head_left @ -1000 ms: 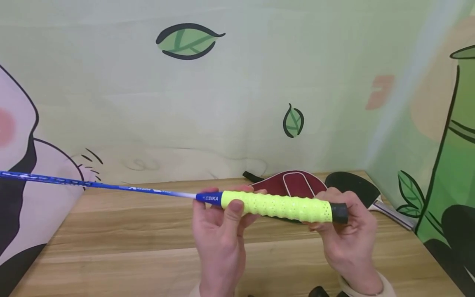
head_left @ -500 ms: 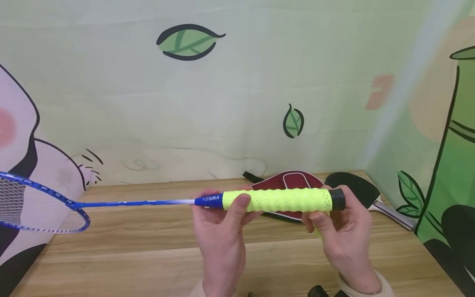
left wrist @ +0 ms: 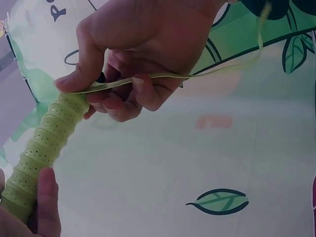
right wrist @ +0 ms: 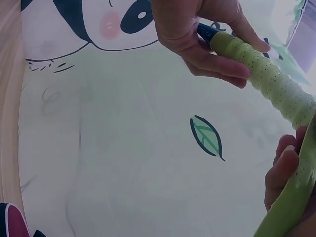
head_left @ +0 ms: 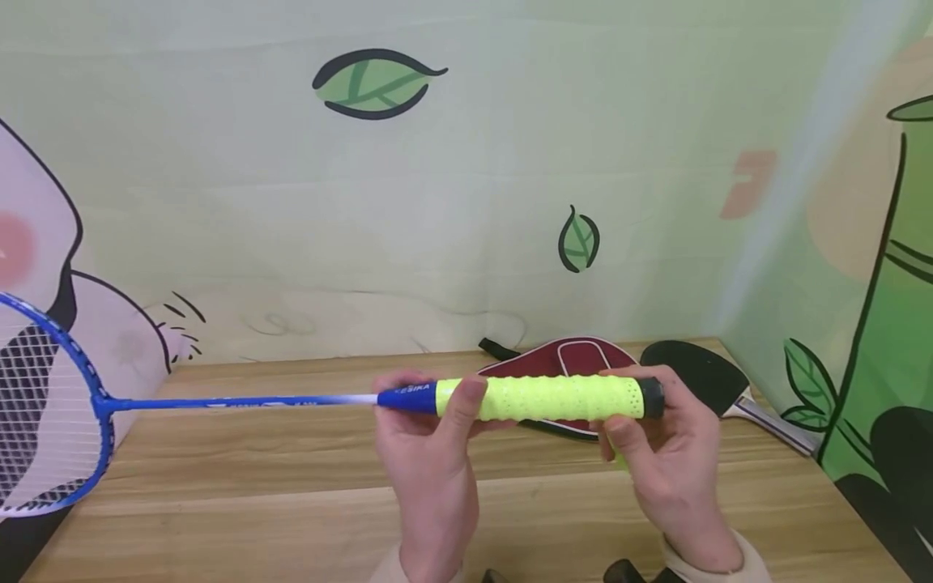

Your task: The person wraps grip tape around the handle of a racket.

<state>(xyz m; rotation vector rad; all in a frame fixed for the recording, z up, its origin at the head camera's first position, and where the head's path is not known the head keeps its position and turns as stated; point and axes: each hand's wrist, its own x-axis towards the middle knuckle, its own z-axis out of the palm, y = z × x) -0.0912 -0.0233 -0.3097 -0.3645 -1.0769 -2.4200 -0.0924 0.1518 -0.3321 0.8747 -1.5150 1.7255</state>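
Note:
A blue badminton racket (head_left: 255,402) is held level above the table, its strung head cut off by the left edge of the head view. Ribbed, perforated yellow-green grip tape (head_left: 554,397) wraps its handle. My left hand (head_left: 432,478) grips the handle by the blue cone, thumb along the front. At the black butt end, my right hand (head_left: 678,470) pinches the tape against the handle. From there a loose tape strip (left wrist: 217,73) runs between the right fingers and trails away in the left wrist view. The right wrist view shows the strip (right wrist: 291,197) broad and close.
Behind the handle, a dark red case (head_left: 528,360) with white piping lies on the wooden table (head_left: 255,526). To its right is a black table tennis paddle (head_left: 688,372). A printed cloth backdrop (head_left: 466,178) rises behind the table. Dark rounded objects (head_left: 623,572) show at the bottom edge.
The racket has turned about its handle, bringing its strung face from edge-on into view, and its shaft has levelled. My right hand has shifted slightly left, its thumb now at the handle's lower side.

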